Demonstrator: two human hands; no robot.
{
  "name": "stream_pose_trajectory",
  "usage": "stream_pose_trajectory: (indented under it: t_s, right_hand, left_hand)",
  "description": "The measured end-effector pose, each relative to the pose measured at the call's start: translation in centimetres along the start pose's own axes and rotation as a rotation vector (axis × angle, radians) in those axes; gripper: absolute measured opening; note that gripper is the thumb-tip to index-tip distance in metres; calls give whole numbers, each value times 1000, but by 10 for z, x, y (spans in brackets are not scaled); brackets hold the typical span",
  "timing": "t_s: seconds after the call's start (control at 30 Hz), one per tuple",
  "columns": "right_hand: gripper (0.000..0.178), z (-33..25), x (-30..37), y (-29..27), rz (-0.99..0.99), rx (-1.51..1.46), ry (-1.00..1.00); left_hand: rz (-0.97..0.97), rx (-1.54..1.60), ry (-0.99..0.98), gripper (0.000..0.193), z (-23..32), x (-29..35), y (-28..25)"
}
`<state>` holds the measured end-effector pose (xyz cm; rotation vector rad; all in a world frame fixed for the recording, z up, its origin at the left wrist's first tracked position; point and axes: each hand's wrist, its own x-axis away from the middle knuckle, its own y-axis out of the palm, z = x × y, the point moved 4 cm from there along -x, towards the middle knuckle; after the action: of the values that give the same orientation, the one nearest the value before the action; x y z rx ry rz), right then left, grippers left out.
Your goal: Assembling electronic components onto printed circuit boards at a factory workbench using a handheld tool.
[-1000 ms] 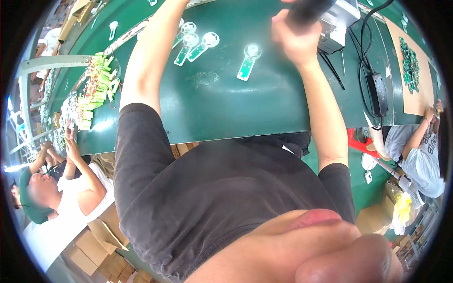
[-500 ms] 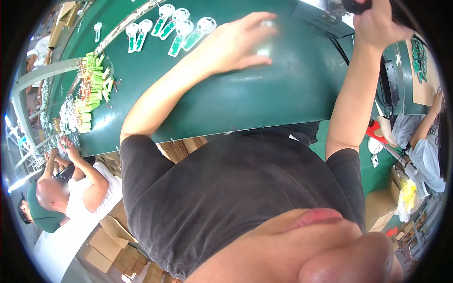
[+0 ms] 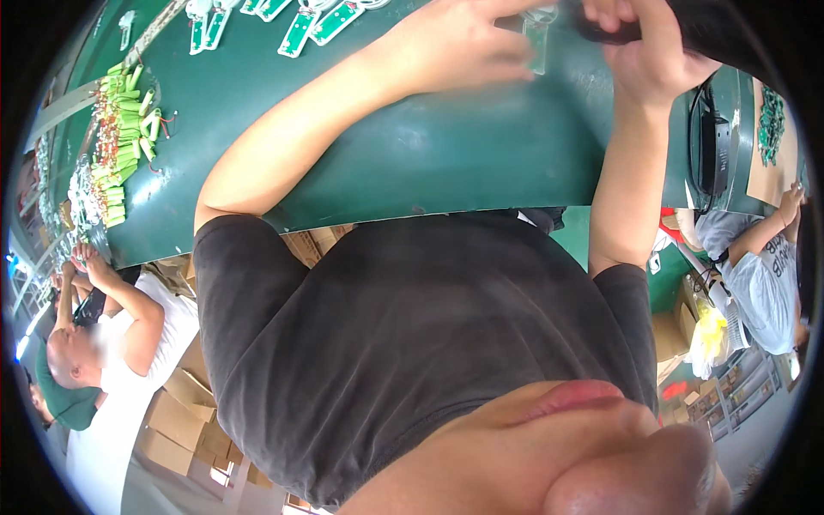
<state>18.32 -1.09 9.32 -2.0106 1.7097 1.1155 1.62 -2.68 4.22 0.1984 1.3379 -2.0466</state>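
Observation:
Near the top edge, my left hand (image 3: 468, 47) has its thumb and fingers around a small white casing with a green circuit board (image 3: 537, 43), shaped like a hand fan. Both are smeared by motion, so the exact contact is unclear. My right hand (image 3: 648, 60) is closed around a black object (image 3: 712, 30), cut off by the top rim; its kind cannot be made out. Left of my left forearm lie several similar white casings with green boards (image 3: 335, 21).
A pile of lime-green wrapped pieces with wires (image 3: 120, 142) lies along the left of the green table (image 3: 412, 163). Beside my right forearm is a black adapter with a cable (image 3: 712, 150). Green circuit boards (image 3: 771, 124) lie at far right. Co-workers (image 3: 142, 326) sit on both sides.
The view has shifted, so the table things appear higher and further left. My left hand has moved right with the casing, closer to my right hand, which has come lower with the black object.

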Motion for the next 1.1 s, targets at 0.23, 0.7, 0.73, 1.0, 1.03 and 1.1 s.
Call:
stream_pose_trajectory:
  t_s: [0.23,0.7,0.73,1.0,1.03,1.1]
  right_hand:
    - [41,17,9,-1,-44,78,35]
    - [40,22,16,1,118,72,199]
    - [40,18,19,-5,157,125,223]
    - [39,22,19,20,-146,402,170]
    - [41,23,22,20,-75,309,227]
    - [41,26,20,10,-29,300,233]
  left_hand:
    - [18,-11,8,21,0,0,1]
    - [43,32,-161,24,-4,5,11]
    - [49,-31,-109,24,-2,0,15]
    - [82,99,-257,24,2,6,3]
    - [68,119,-296,25,4,6,6]
    - [67,38,-253,26,6,0,4]
